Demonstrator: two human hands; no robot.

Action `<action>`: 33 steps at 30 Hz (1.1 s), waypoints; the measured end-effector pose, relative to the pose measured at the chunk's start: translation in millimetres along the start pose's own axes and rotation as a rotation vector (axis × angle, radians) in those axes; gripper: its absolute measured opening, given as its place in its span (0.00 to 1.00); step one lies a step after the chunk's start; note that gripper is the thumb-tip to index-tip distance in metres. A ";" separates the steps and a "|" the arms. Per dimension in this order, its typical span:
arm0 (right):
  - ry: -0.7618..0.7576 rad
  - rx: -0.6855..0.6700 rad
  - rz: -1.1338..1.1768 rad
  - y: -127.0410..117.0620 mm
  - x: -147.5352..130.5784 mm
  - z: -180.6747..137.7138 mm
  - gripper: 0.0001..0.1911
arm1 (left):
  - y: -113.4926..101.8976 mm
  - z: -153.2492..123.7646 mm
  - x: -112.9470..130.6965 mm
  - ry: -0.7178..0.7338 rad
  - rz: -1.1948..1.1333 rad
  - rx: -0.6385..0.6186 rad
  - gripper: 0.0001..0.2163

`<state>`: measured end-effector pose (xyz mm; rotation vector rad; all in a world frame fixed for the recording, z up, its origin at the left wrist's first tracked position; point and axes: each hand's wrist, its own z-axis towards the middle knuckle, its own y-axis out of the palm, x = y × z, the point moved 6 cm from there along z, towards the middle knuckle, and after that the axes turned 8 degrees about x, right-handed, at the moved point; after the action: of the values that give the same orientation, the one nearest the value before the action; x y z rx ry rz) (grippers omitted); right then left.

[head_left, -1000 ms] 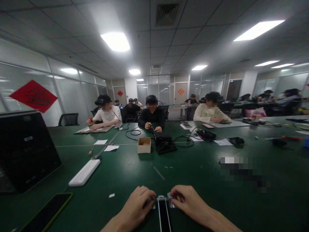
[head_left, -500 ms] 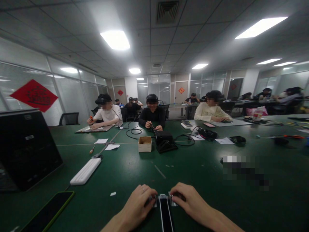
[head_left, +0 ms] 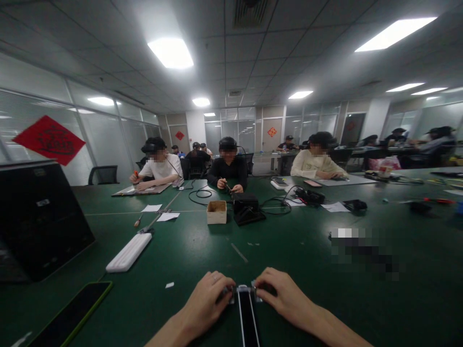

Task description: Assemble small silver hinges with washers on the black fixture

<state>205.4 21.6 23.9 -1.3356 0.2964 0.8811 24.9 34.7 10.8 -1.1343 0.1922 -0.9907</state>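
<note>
A narrow black device with silver edges [head_left: 248,315] lies lengthwise on the green table [head_left: 307,260], right in front of me. My left hand [head_left: 206,301] is closed, its fingertips pinching a small metal part at the device's far left corner. My right hand [head_left: 280,294] is closed the same way on the far right corner. What the fingertips press is too small to make out. A ring shows on my left hand.
A white power strip [head_left: 129,252] and a green-edged phone [head_left: 70,315] lie to my left, beside a black laptop lid [head_left: 39,217]. A small cardboard box [head_left: 216,212] and black gear with cables [head_left: 248,212] sit mid-table. Other people work at the far side.
Both hands keep their grip on the device's far end. The view has tipped slightly, so hands and device sit a little higher in the picture.
</note>
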 end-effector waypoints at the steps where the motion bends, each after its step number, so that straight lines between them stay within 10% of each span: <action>1: 0.012 -0.002 0.003 -0.5 0.0 0.0 0.07 | 0.2 0.0 -0.5 0.002 0.001 0.005 0.10; 33: 0.026 0.021 -0.010 -1.4 0.3 -1.2 0.08 | -2.3 3.9 4.7 0.039 0.003 0.009 0.09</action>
<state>206.9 20.6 24.4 -1.3290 0.3182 0.8508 28.6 33.6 16.1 -1.1065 0.2206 -1.0109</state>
